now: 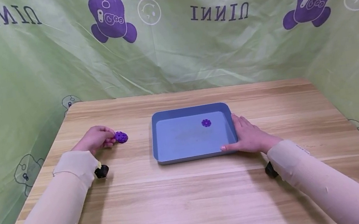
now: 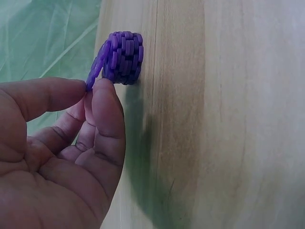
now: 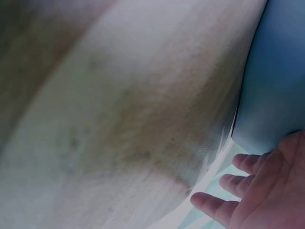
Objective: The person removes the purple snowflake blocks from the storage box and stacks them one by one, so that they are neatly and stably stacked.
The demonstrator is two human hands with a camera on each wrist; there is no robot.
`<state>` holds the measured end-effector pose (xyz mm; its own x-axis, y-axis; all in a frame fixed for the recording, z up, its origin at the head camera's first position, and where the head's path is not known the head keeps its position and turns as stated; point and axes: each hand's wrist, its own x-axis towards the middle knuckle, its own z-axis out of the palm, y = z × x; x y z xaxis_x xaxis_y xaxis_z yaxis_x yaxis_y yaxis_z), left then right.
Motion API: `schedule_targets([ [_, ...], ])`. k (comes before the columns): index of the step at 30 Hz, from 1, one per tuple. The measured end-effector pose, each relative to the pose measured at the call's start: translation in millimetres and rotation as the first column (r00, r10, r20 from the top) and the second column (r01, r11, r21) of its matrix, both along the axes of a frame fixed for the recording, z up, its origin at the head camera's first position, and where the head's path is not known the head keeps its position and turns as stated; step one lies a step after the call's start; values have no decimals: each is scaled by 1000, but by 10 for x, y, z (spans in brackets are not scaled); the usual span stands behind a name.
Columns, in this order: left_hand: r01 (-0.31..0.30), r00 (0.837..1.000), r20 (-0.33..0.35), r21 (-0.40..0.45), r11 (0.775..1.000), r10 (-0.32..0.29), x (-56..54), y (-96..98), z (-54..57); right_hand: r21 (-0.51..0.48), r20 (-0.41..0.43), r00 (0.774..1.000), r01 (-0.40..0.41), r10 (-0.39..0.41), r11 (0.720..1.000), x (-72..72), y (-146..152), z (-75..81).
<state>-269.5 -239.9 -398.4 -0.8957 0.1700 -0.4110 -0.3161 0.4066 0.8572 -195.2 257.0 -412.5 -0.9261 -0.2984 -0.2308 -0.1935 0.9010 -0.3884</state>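
At the table's left side, my left hand (image 1: 99, 137) pinches one purple toothed plastic disc (image 2: 97, 64) between thumb and index finger. The pinched disc leans against the near face of a stack of purple discs (image 2: 127, 57), seen from above as a purple cluster (image 1: 121, 137) in the head view. Another purple disc (image 1: 206, 123) lies flat inside the blue-grey tray (image 1: 179, 158). Against the tray's right side rests my right hand (image 1: 252, 135), its thumb over the front right corner and its fingers stretched along the outer wall. The right wrist view shows those fingers straight.
The tray sits at the middle of the wooden table (image 1: 187, 204). A black wrist device (image 1: 102, 171) hangs under the left sleeve, and another black device (image 1: 271, 170) under the right. Green printed fabric (image 1: 171, 58) encloses the table at the back and sides.
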Motion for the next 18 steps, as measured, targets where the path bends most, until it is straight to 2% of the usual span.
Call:
schedule_targets([
  [9, -16, 1000, 8, -29, 999, 16, 6, 28, -25, -7, 0, 1000, -4, 4, 1000, -2, -6, -3],
  [18, -6, 1000, -23, -75, 997, 4, 13, 52, -51, -9, -8, 1000, -10, 10, 1000, -2, -3, -1],
])
